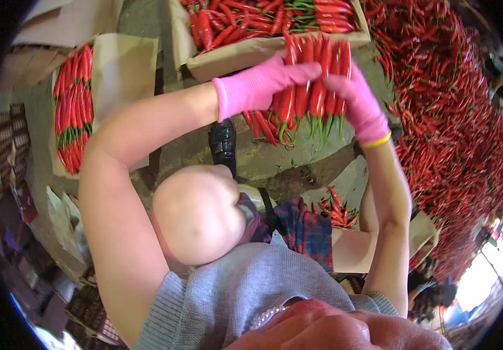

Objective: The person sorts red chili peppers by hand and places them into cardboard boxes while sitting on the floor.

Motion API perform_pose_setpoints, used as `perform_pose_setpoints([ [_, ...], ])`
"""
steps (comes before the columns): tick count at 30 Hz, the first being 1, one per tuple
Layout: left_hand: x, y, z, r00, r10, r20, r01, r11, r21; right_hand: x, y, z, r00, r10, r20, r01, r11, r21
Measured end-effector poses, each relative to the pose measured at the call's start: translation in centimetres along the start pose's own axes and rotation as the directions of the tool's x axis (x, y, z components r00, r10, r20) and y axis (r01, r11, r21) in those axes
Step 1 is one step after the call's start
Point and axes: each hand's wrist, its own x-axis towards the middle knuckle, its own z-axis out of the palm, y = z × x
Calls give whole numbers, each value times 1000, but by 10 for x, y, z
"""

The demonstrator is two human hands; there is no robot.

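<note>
A row of long red chili peppers is gathered between my two pink-gloved hands, lined up side by side with the green stems toward me. My left hand reaches in from the left, its fingers laid across the peppers. On the right side of the bunch, my right hand presses in and closes over it. The bunch is at the near edge of a cardboard box, which holds many red chilies. Beneath the bunch, some loose chilies lie on the floor.
A huge heap of red chilies spreads along the right. At the left, neatly laid chilies rest on an open cardboard box. A small pile of chilies sits by my leg. My black shoe is below my left forearm.
</note>
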Motion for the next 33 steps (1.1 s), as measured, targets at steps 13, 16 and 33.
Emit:
perform_pose_setpoints([
  [13,22,47,-115,677,561,-477,-736,495,-462,287,-84,132,656,632,412,47,511,-858],
  [16,72,41,-134,450,570,-688,-889,362,-282,343,-77,140,471,787,399,-43,472,-880],
  [33,73,96,-159,479,366,-798,-878,191,-440,440,-49,136,527,794,305,196,235,-952],
])
